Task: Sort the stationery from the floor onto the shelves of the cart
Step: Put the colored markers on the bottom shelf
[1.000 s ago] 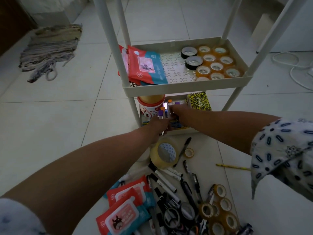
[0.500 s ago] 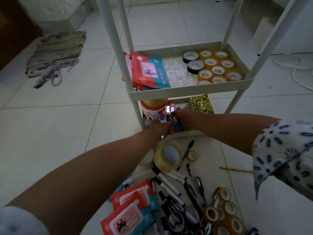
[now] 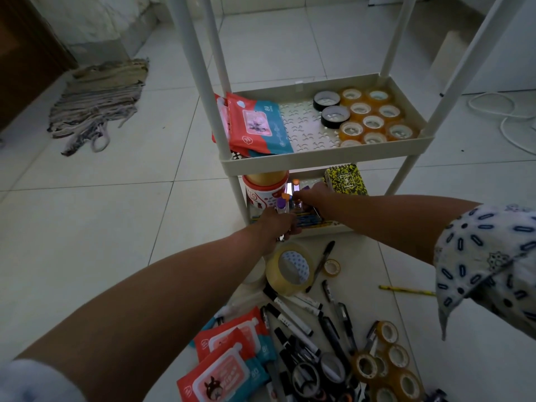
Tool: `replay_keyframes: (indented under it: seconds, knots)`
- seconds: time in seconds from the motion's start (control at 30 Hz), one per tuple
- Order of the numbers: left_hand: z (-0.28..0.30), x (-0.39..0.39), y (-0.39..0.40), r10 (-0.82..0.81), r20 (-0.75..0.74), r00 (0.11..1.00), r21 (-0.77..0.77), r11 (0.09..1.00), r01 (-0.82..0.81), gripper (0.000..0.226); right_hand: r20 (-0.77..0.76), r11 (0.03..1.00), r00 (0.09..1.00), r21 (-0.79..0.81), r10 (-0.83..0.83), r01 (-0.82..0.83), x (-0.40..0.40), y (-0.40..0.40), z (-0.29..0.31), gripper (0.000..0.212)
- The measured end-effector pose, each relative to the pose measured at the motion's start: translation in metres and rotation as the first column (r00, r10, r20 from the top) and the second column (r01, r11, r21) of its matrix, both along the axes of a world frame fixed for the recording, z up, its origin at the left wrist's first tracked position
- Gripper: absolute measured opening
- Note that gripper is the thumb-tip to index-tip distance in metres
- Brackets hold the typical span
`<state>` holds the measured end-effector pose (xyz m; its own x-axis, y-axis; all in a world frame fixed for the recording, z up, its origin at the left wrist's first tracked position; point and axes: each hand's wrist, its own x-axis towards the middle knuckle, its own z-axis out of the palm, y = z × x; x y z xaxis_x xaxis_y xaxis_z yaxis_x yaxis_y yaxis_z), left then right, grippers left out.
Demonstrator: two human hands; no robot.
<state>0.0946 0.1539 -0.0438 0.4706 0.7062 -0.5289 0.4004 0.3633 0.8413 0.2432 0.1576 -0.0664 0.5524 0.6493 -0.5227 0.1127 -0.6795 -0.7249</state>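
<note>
Lower shelf (image 3: 327, 227) — hands (image 3: 278, 224) unmoved; view closer.

cream cart (image 3: 327, 162), yellow-black speckled notebook (image 3: 346, 181)

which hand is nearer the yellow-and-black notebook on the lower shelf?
Right. The right hand is right beside the yellow-and-black notebook's left edge; the left hand sits farther left and nearer the camera, at the shelf's front rim.
</note>
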Motion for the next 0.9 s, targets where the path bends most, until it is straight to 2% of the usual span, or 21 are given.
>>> replay_keyframes:
  seconds: [0.17, 0.23, 0.3, 0.43, 0.6, 0.67, 0.77, 0.9]
  knots:
    - [-0.003, -0.005, 0.004, 0.021, -0.001, 1.000, -0.030, 0.999, -0.021, 0.016, 0.091, 0.998, 0.995, 0.060, -0.030, 0.024, 0.004, 0.001, -0.003, 0.035]
    - [-0.004, -0.007, 0.005, 0.024, -0.011, 1.000, -0.039, 0.999, -0.024, 0.023, 0.077, 0.999, 0.997, 0.034, -0.023, 0.021, 0.006, 0.001, -0.001, 0.038]
    - [-0.004, -0.006, 0.006, 0.026, -0.024, 0.999, -0.046, 0.999, -0.027, 0.028, 0.046, 0.999, 0.999, 0.027, -0.024, 0.023, 0.006, -0.001, 0.001, 0.032]
    - [-0.006, -0.006, 0.007, 0.020, -0.030, 0.999, -0.041, 0.999, -0.021, 0.026, 0.023, 0.999, 0.999, 0.030, -0.046, 0.046, 0.007, -0.002, 0.000, 0.031]
    - [-0.007, -0.006, 0.008, 0.007, -0.027, 1.000, -0.032, 0.999, -0.008, 0.014, -0.040, 0.988, 0.988, 0.036, -0.149, 0.151, 0.008, -0.002, -0.004, 0.040]
    - [-0.008, -0.006, 0.009, 0.016, -0.035, 0.999, -0.030, 0.999, -0.017, 0.016, -0.095, 0.984, 0.981, 0.047, -0.168, 0.173, 0.009, -0.002, -0.002, 0.035]
    - [-0.007, -0.006, 0.009, 0.027, -0.044, 0.999, -0.030, 0.999, -0.028, 0.020, -0.114, 0.991, 0.986, 0.041, -0.126, 0.131, 0.011, -0.002, 0.001, 0.025]
    - [-0.005, -0.004, 0.008, 0.022, -0.055, 0.998, -0.020, 1.000, -0.024, 0.021, -0.064, 0.997, 0.995, 0.021, -0.070, 0.072, 0.013, -0.004, 0.000, 0.038]
